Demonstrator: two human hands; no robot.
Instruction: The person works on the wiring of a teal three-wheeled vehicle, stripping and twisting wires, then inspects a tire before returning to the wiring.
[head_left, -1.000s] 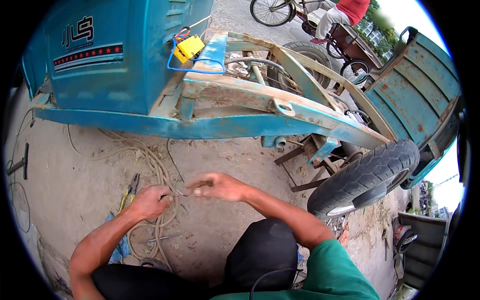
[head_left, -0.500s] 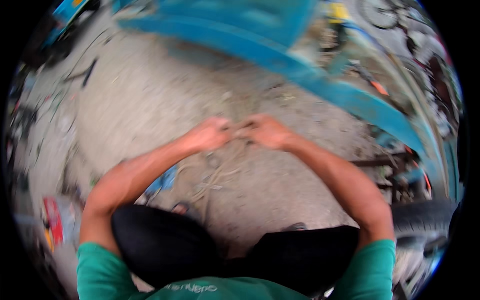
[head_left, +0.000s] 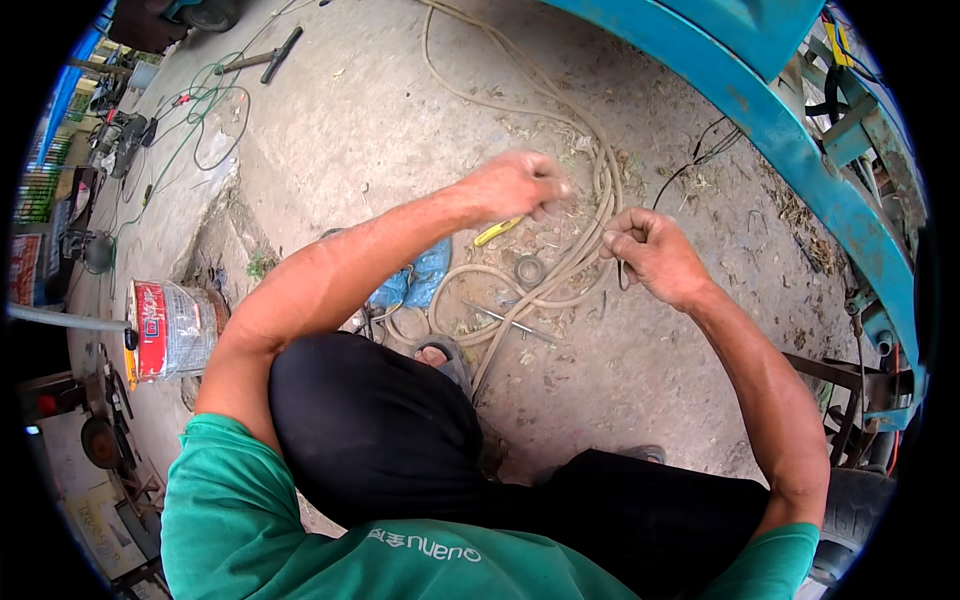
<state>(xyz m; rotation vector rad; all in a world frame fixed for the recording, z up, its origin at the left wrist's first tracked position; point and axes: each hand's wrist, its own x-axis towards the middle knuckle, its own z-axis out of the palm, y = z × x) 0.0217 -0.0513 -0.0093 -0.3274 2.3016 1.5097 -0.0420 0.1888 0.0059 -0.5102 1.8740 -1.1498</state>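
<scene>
My right hand (head_left: 652, 258) pinches a thin black wire (head_left: 668, 186), and a short end of it pokes out below the fingers. From there the wire runs up toward the blue metal frame. My left hand (head_left: 520, 187) hovers over the ground to the left of it, fingers curled and smeared by motion; whether it holds anything is unclear. Beneath the left hand lies a yellow-handled cutter (head_left: 497, 231). A beige hose (head_left: 604, 170) winds along the ground between the hands. Close to it are a dark roll of tape (head_left: 529, 270) and thin metal rods (head_left: 515, 321).
A blue metal vehicle frame (head_left: 740, 75) curves along the upper right, with a tire (head_left: 858, 505) lower right. Left are a red-and-white bucket (head_left: 165, 330), a hammer (head_left: 275, 60) and green cables (head_left: 200, 100). A blue plastic bag (head_left: 430, 272) lies near my left foot.
My hands were close together and have moved apart, the left one up, the right one to the right. The view has shifted, so the blue frame sits farther right.
</scene>
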